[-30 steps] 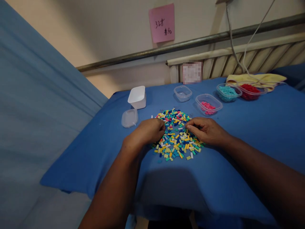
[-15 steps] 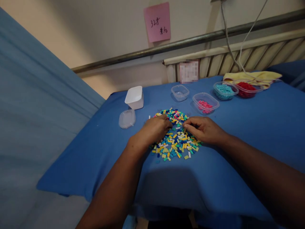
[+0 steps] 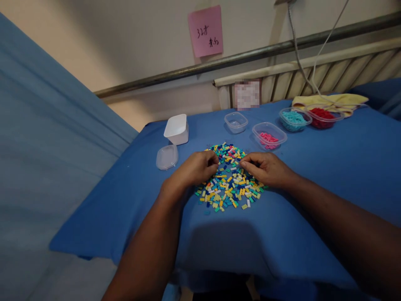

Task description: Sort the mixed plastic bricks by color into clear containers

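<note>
A spread of small mixed toy bricks [image 3: 230, 188], yellow, blue, teal, white, green and a few pink, lies on the blue cloth. At its left side is my left hand [image 3: 199, 166], with fingers curled in and thumb against them; whatever they may hold is hidden. Across from it, my right hand [image 3: 267, 169] rests at the right edge of the bricks, thumb and forefinger pinched together. I cannot make out what sits in that pinch. Just beyond the right hand stands a clear tub with pink bricks [image 3: 268, 140].
Behind stand a clear empty tub [image 3: 236, 122], a tub of turquoise bricks [image 3: 293, 118] and a tub of red bricks [image 3: 321, 118]. On the left are a white container [image 3: 177, 129] and a clear lid [image 3: 167, 157]. A yellow cloth [image 3: 332, 101] lies near the radiator [image 3: 326, 62].
My left hand has drawn back a little to the left, its fingers curling from over the bricks into a closed pinch. My right hand stays nearly in place.
</note>
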### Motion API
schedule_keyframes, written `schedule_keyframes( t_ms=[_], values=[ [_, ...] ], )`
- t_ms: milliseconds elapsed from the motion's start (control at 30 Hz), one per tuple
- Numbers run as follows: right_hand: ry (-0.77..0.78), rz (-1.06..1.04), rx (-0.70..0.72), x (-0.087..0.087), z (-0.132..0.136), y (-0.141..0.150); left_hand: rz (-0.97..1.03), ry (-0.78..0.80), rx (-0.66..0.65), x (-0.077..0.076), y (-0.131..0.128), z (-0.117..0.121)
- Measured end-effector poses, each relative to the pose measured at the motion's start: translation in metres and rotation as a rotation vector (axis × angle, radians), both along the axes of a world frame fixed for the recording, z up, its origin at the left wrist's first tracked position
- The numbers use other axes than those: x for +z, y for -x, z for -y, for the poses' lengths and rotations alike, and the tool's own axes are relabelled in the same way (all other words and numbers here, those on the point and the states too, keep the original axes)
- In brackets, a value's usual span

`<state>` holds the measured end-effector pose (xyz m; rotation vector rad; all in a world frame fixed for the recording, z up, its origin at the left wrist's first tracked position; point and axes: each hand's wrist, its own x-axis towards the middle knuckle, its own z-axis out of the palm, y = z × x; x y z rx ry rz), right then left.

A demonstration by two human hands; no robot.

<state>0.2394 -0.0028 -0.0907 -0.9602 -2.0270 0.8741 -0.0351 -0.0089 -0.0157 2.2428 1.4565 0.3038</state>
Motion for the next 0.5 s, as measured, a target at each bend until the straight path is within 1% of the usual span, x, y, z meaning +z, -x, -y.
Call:
schedule_keyframes(
  t_ms=[133,200,267,367,500],
  values=[
    [0.051,-0.04,-0.016,0.0,-0.001,0.002,0.434,0.175,0.161,-0.004,-0.008,-0.006],
    [0.054,-0.052,-0.013,0.001,-0.001,0.003,0.571,0.231,0.198,-0.004,-0.016,-0.011],
    [0.029,-0.047,-0.013,0.002,-0.002,0.003,0.626,0.24,0.201,-0.002,-0.028,-0.018],
    [-0.035,-0.023,-0.01,0.003,-0.002,0.003,0.621,0.202,0.176,0.003,-0.051,-0.036],
    [-0.077,-0.032,0.011,0.005,-0.002,0.003,0.607,0.111,0.055,0.009,-0.095,-0.068]
  ],
)
